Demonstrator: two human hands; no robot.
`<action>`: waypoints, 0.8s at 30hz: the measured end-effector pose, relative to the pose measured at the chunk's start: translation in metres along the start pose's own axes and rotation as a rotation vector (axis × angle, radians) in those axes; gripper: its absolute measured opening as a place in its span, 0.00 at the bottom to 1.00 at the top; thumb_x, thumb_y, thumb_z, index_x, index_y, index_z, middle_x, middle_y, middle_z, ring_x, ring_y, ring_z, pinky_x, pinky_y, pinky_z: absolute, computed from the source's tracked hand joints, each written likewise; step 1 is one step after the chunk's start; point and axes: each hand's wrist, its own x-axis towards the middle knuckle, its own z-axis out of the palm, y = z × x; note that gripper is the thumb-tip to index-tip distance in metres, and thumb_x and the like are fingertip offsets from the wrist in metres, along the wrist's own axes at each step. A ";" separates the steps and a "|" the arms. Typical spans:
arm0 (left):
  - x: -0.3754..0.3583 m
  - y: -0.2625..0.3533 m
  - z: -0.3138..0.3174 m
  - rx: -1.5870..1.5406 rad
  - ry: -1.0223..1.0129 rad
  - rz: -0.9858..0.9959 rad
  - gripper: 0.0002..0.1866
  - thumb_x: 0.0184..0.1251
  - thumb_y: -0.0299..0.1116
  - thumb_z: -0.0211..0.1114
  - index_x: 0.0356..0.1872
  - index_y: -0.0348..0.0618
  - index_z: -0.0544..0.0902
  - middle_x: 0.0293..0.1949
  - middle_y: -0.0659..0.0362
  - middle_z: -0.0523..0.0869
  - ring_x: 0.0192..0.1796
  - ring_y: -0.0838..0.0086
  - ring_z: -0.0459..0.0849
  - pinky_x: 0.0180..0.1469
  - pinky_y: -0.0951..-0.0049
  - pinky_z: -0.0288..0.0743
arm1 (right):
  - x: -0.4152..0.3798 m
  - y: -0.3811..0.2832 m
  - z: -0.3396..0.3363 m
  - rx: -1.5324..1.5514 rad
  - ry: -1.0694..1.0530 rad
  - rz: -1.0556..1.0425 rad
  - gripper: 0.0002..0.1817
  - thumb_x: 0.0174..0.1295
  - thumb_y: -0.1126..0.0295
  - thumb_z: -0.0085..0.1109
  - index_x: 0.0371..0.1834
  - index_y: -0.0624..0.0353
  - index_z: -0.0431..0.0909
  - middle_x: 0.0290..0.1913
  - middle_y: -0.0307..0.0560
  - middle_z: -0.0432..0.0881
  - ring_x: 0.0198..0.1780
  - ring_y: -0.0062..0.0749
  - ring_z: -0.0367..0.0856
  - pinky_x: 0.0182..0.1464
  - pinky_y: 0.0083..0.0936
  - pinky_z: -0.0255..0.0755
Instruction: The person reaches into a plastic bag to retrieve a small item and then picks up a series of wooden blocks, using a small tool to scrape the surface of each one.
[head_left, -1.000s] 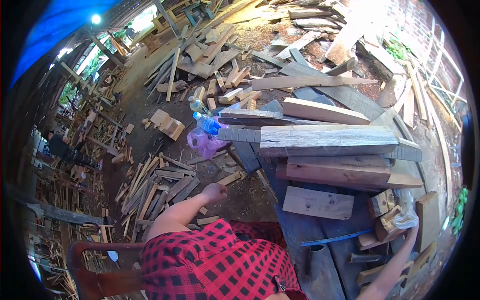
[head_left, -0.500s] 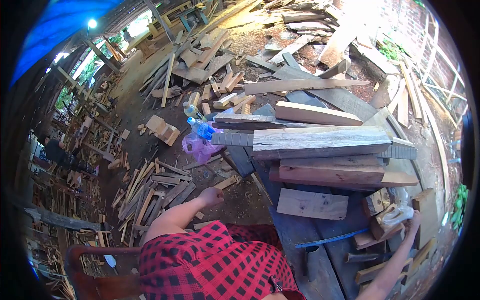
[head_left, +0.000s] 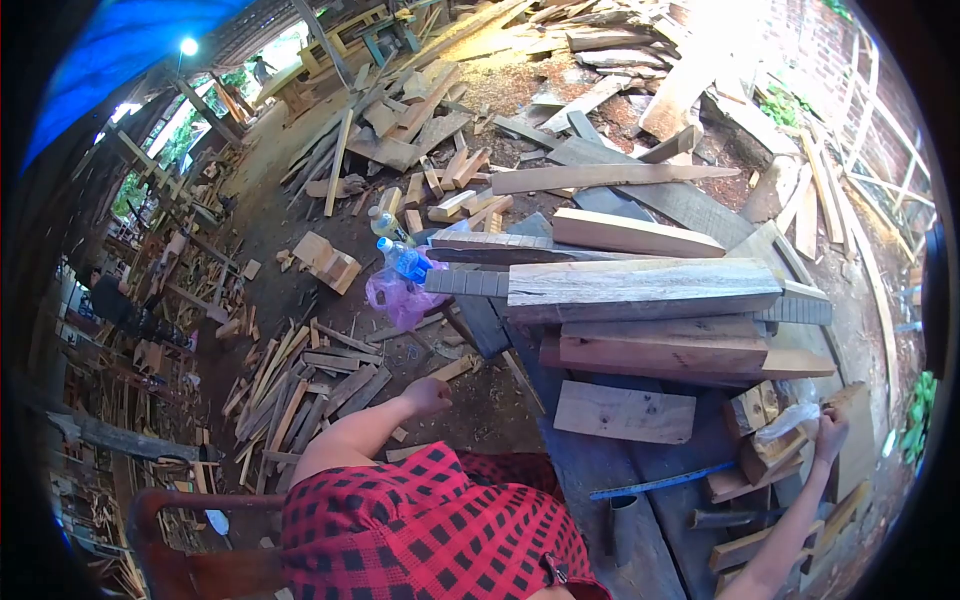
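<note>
At the right end of the workbench, my right hand (head_left: 831, 435) is closed at the edge of a crumpled clear plastic bag (head_left: 788, 422). The bag lies over small wooden blocks (head_left: 752, 408), beside an upright board (head_left: 852, 430). On the other side, my left hand (head_left: 428, 396) hangs away from the bench above the ground, its fingers curled in and nothing visible in them. Between the hands a flat wooden block (head_left: 625, 411) lies on the dark bench (head_left: 590, 462). A blue saw blade or strip (head_left: 662, 481) is in front of it.
Long squared timbers (head_left: 645, 285) are stacked across the bench. A blue-labelled bottle (head_left: 403, 258) and a purple plastic bag (head_left: 398, 300) sit at their left end. A metal tube (head_left: 624, 528) stands near me. Scrap wood (head_left: 335, 375) covers the ground; a wooden chair (head_left: 165, 540) is at left.
My right hand has shifted slightly, and the clear plastic bag has flattened and changed shape over the blocks. My left hand stays nearly where it was.
</note>
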 end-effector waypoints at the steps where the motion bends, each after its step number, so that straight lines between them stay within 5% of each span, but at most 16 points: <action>1: -0.001 0.001 0.000 -0.038 -0.015 -0.021 0.17 0.53 0.41 0.65 0.41 0.43 0.84 0.32 0.52 0.87 0.37 0.62 0.86 0.41 0.62 0.77 | 0.001 0.005 0.000 -0.005 0.000 0.006 0.06 0.45 0.76 0.50 0.22 0.69 0.75 0.21 0.57 0.75 0.25 0.38 0.73 0.33 0.36 0.68; 3: 0.001 -0.012 0.009 0.000 0.013 0.039 0.16 0.53 0.42 0.65 0.39 0.43 0.84 0.31 0.52 0.87 0.36 0.61 0.86 0.40 0.61 0.77 | 0.002 0.016 0.002 -0.303 -0.043 -0.137 0.08 0.47 0.75 0.50 0.27 0.68 0.78 0.23 0.61 0.75 0.25 0.40 0.74 0.33 0.38 0.68; 5: 0.008 -0.007 0.010 0.008 0.006 0.041 0.16 0.53 0.44 0.64 0.37 0.44 0.85 0.29 0.51 0.86 0.35 0.59 0.86 0.38 0.60 0.76 | 0.005 0.009 -0.002 -0.157 0.015 -0.157 0.13 0.53 0.71 0.53 0.39 0.65 0.81 0.34 0.65 0.79 0.37 0.47 0.80 0.41 0.37 0.71; 6: 0.008 -0.003 0.009 0.000 -0.052 -0.017 0.16 0.53 0.45 0.64 0.35 0.44 0.85 0.29 0.50 0.85 0.34 0.58 0.86 0.37 0.59 0.76 | 0.009 0.025 -0.007 -0.135 0.035 -0.203 0.13 0.54 0.69 0.53 0.38 0.65 0.80 0.36 0.63 0.80 0.40 0.46 0.81 0.44 0.35 0.71; 10: 0.035 -0.057 0.039 -0.016 -0.030 0.150 0.16 0.57 0.43 0.63 0.42 0.45 0.85 0.33 0.50 0.87 0.40 0.61 0.87 0.43 0.62 0.78 | 0.006 -0.006 -0.023 -0.238 0.263 -0.197 0.15 0.52 0.60 0.56 0.20 0.62 0.75 0.22 0.59 0.76 0.26 0.52 0.75 0.31 0.44 0.65; 11: 0.022 -0.027 0.027 0.037 -0.060 0.057 0.17 0.57 0.43 0.65 0.43 0.42 0.85 0.35 0.50 0.87 0.41 0.61 0.87 0.45 0.63 0.78 | 0.004 -0.008 -0.029 -0.392 0.296 -0.121 0.11 0.50 0.65 0.55 0.20 0.63 0.76 0.25 0.59 0.76 0.29 0.51 0.77 0.32 0.42 0.66; 14: 0.050 -0.075 0.044 0.003 -0.081 0.235 0.19 0.55 0.42 0.67 0.42 0.39 0.85 0.37 0.50 0.87 0.42 0.61 0.87 0.47 0.64 0.78 | 0.000 -0.012 -0.043 -0.418 0.367 -0.099 0.06 0.48 0.71 0.52 0.22 0.61 0.76 0.28 0.58 0.77 0.32 0.54 0.78 0.35 0.43 0.70; 16: 0.047 -0.073 0.043 -0.050 -0.101 0.049 0.18 0.54 0.41 0.68 0.41 0.39 0.85 0.37 0.50 0.88 0.43 0.61 0.86 0.47 0.64 0.77 | -0.008 -0.011 -0.047 -0.422 0.397 -0.104 0.05 0.48 0.72 0.52 0.22 0.61 0.76 0.28 0.57 0.78 0.33 0.54 0.79 0.36 0.43 0.71; 24: 0.061 -0.079 0.040 0.054 -0.059 0.155 0.19 0.51 0.42 0.69 0.40 0.39 0.85 0.34 0.48 0.87 0.41 0.59 0.87 0.45 0.63 0.78 | -0.036 0.006 -0.043 -0.264 0.180 0.195 0.06 0.44 0.72 0.56 0.20 0.56 0.83 0.29 0.53 0.82 0.38 0.49 0.81 0.44 0.40 0.74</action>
